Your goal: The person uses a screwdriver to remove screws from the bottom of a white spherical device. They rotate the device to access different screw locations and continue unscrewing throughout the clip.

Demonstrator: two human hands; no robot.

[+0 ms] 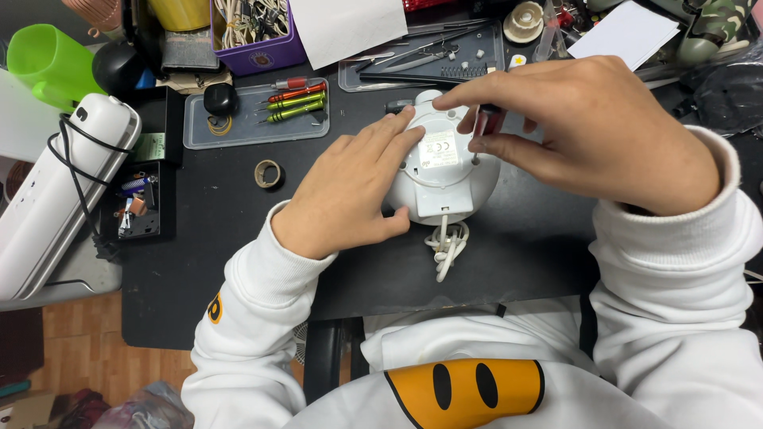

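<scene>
I see bare black counter (pixel 207 262) toward its near left corner, with only a tape ring (pixel 268 173) lying there. Along the far edge the way is crowded: a clear tray of screwdrivers (pixel 296 102), a tray of tweezers (pixel 413 59), a purple box (pixel 254 36). The white device (pixel 443 163) and its cord (pixel 447 248) block the middle. A white appliance (pixel 56 191) walls the left edge.

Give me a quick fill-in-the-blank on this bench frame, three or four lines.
1. The left hand steadies a round ____ device.
2. The right hand holds a small screwdriver with a ____ handle.
3. A bundled white cord lies at the device's ____ edge, toward the person.
4. The tray left of the device holds ____ green screwdrivers.

Answers: white; red; near; two
</scene>
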